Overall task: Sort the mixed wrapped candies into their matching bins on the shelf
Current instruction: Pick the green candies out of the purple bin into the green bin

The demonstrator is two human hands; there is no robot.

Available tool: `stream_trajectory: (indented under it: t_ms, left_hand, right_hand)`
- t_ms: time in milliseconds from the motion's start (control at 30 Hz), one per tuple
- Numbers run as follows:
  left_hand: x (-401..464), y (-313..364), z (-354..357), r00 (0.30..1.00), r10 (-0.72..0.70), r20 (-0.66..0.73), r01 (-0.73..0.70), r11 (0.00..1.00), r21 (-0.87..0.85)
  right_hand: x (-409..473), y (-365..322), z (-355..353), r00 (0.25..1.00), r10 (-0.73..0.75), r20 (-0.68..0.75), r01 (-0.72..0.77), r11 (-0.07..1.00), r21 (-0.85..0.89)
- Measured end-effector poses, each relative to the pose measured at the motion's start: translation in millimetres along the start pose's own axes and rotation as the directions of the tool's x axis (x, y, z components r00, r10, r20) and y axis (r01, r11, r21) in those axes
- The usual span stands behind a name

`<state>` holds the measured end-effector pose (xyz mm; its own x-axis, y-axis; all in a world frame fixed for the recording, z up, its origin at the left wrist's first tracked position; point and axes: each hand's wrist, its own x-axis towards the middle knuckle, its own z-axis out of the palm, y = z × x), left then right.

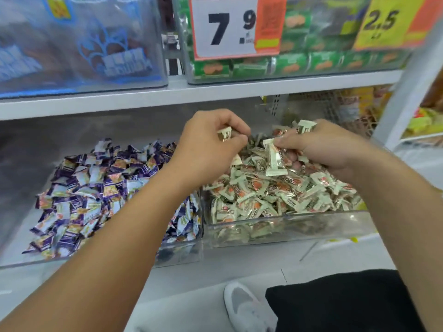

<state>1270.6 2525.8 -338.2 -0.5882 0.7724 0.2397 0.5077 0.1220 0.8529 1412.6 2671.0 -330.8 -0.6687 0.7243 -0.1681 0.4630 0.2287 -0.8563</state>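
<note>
Two clear bins sit side by side on the lower shelf. The left bin (178, 255) holds purple-wrapped candies (96, 190); the right bin (287, 227) holds cream-and-orange wrapped candies (282, 195). My left hand (206, 144) hovers over the right bin's back left and pinches a cream wrapped candy (224, 133). My right hand (323, 147) is over the same bin and grips two cream candies, one hanging down (274, 158) and one sticking up (305, 126).
An upper shelf board (167, 97) runs just above my hands, carrying a blue-printed clear bin (72, 44) and a bin of green packs (287, 63) with price signs. A white upright post (402, 97) stands at right. My shoe (244, 305) is on the floor below.
</note>
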Motion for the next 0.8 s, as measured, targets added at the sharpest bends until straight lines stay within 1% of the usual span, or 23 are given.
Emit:
stream_trajectory:
  t_ms: [33,67,133,200,333,433,500,567,633,700,767,800]
  left_hand:
    - [5,0,3,1.0,0.013,-0.005,-0.013,0.999,0.032]
    - [9,-1,5,1.0,0.014,0.026,-0.016,0.998,0.065]
    - [12,-4,6,0.988,-0.018,0.153,-0.003,0.99,0.139]
    - [11,-7,2,0.968,-0.048,0.248,-0.003,0.979,0.202]
    - [8,-14,-1,0.95,0.018,0.311,-0.088,0.974,0.211]
    - [5,-17,0,0.953,0.075,0.292,-0.126,0.979,0.16]
    - [5,-19,-3,0.965,0.14,0.223,-0.187,0.961,0.206]
    - [5,-22,-12,0.976,0.172,0.132,-0.203,0.937,0.285]
    - [6,-27,-20,0.985,0.16,0.072,-0.175,0.921,0.347]
    - [4,-33,-26,0.989,0.135,0.063,-0.149,0.914,0.379]
    - [1,-36,-31,0.989,0.124,0.083,-0.147,0.904,0.402]
    - [-1,-37,-34,0.988,0.123,0.089,-0.149,0.899,0.412]
  right_hand:
    - [2,2,-1,1.0,-0.018,-0.026,0.017,0.999,-0.039]
    - [3,4,-3,0.998,-0.035,-0.051,0.031,0.997,-0.073]
    - [6,5,-4,0.996,-0.06,-0.073,0.052,0.993,-0.103]
    - [10,5,-3,0.996,-0.073,-0.057,0.069,0.996,-0.058]
    - [14,3,0,0.994,-0.109,-0.023,0.108,0.994,-0.014]
    - [18,4,3,0.994,-0.1,-0.037,0.101,0.995,0.024]
    - [21,3,4,0.993,-0.082,-0.08,0.086,0.996,0.038]
    - [20,2,6,0.99,-0.095,-0.106,0.098,0.995,0.021]
    - [17,1,8,0.987,-0.127,-0.101,0.122,0.991,-0.052]
    - [10,-1,17,0.98,-0.2,0.004,0.197,0.962,-0.189]
    - [11,0,29,0.948,-0.279,0.151,0.316,0.871,-0.376]
    - [14,1,34,0.94,-0.278,0.199,0.34,0.815,-0.468]
